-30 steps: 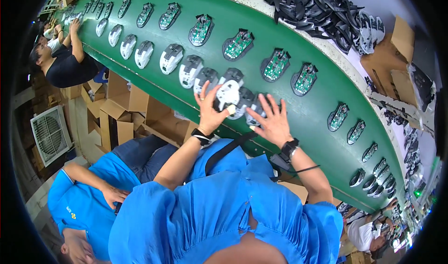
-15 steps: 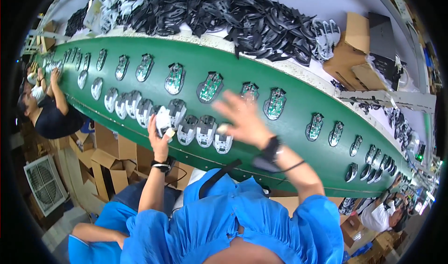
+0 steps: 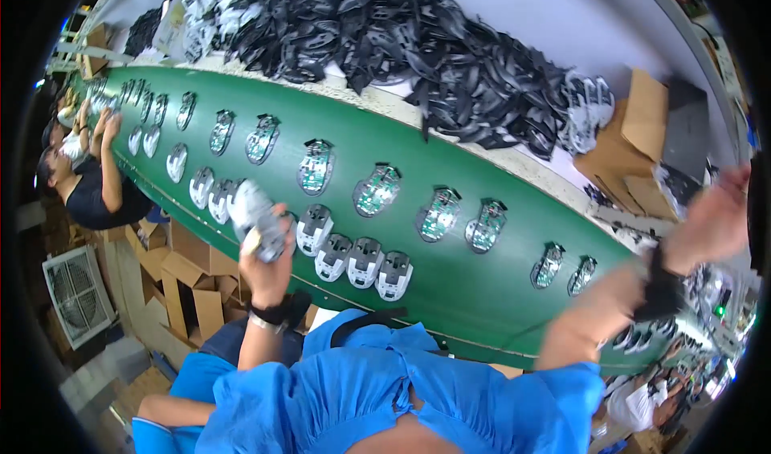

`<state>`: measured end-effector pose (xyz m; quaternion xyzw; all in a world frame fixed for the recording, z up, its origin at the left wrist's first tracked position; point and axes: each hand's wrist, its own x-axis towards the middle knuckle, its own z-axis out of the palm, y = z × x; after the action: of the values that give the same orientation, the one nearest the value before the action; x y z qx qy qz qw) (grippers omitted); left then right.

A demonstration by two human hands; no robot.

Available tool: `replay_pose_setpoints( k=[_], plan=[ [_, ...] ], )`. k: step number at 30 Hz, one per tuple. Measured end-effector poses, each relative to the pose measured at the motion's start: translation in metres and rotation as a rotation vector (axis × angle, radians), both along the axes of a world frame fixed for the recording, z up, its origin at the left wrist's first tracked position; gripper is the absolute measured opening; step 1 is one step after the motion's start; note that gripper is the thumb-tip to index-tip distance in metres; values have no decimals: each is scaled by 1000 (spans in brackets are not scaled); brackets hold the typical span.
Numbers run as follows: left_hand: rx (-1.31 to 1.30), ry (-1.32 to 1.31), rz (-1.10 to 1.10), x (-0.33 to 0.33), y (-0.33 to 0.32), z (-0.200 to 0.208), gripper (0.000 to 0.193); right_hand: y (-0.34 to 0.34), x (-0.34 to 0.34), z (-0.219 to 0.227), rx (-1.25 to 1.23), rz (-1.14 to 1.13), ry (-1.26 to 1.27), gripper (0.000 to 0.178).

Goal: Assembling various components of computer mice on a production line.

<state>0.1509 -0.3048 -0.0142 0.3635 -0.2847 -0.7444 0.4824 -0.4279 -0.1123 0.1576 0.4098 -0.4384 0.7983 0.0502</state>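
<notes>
My left hand (image 3: 267,273) is closed around a white and grey computer mouse shell (image 3: 255,213), held up over the near side of the green belt and blurred. Just right of it several white mouse shells with dark tops (image 3: 364,261) stand in a row. Behind them runs a line of mouse bases with bare green circuit boards (image 3: 377,191). My right hand (image 3: 711,221) is raised at the far right, away from the row. Motion smears its fingers and the picture's dark rim cuts into them.
The green belt (image 3: 482,301) stretches from left to right. Beyond it lies a heap of black plastic parts (image 3: 337,32), with an open carton (image 3: 622,161) at its right. One person in black (image 3: 104,193) works at the left. Flattened cartons (image 3: 189,281) lie below the belt.
My right hand has swung from over the circuit boards to the far right. My left hand has lifted the mouse shell from the row and tilted it. The whole view has shifted slightly.
</notes>
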Motion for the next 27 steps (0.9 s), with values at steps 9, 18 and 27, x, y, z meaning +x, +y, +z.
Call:
replay_pose_setpoints(
  k=[9,18,27],
  plan=[
    [176,109,-126,-127,-67,-31,68,-249,227,-268,1225,-98,51,30],
    [61,-123,-125,-118,-66,-56,53,-271,231,-292,1342,-262,185,28],
    [74,-154,-266,-123,-48,-52,43,-234,191,-300,1332,-69,26,29]
  ],
)
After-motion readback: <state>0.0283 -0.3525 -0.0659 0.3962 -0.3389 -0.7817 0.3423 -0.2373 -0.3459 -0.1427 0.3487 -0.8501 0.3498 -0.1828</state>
